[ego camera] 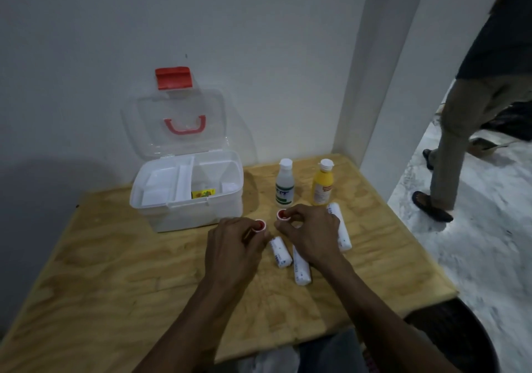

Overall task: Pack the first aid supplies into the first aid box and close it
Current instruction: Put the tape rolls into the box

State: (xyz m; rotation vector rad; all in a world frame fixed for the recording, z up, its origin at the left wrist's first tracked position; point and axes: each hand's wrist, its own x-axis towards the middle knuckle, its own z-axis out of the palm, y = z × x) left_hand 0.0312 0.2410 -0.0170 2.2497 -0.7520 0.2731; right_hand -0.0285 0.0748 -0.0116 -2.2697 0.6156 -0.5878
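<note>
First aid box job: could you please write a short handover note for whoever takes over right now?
Left hand: holding a small red-centred roll.
Right hand: holding a matching roll.
First aid box: open, lid leaning back against the wall, a small yellow packet inside.
Still on the table: clear bottle, yellow bottle, three white bandage rolls.
Left: pack everything, shut the lid.

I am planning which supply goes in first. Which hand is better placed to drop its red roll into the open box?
Left, probably. The left hand holds its red roll just in front of the open first aid box. The right hand holds its roll farther right, nearer the bottles.
</note>
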